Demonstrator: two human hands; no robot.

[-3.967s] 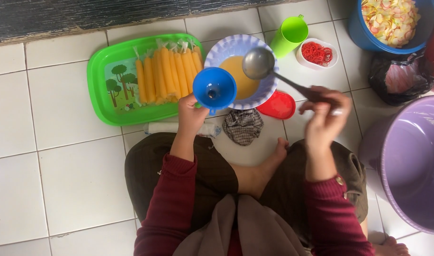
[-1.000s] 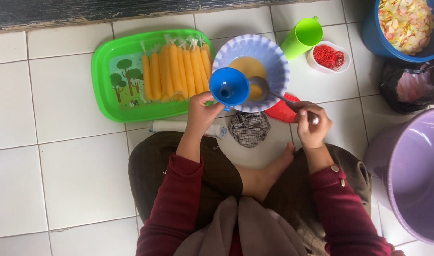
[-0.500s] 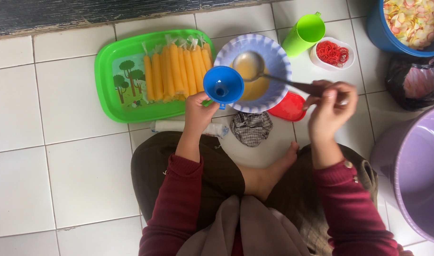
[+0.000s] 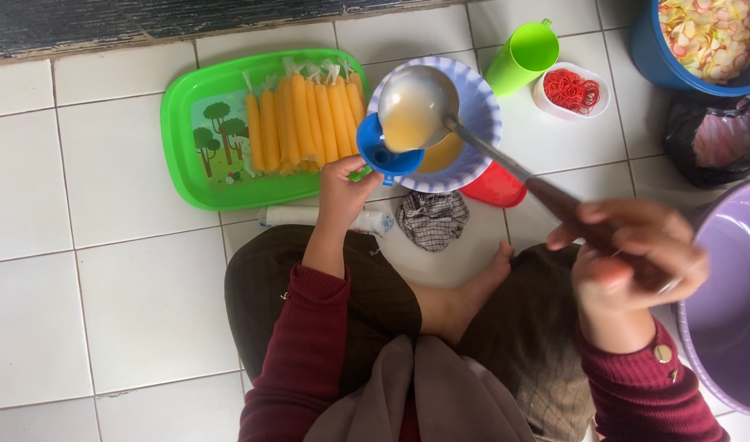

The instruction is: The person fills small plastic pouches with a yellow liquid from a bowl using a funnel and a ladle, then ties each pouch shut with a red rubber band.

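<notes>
A blue funnel is held upright beside the patterned bowl's left rim; a metal ladle of orange liquid hovers level over it.

Right hand gripping a full ladle above blue funnel in left hand.

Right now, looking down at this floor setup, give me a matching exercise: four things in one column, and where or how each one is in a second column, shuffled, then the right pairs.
Things:
1. ladle
2. blue funnel
3. orange ice pops
4. red rubber bands

Places or states:
A. lying in a row on the green tray
B. piled in a small white dish
C. held by the left hand
D. full of orange liquid, raised over the blue-rimmed bowl by the right hand

Pairs: 1-D, 2-C, 3-A, 4-B
</notes>
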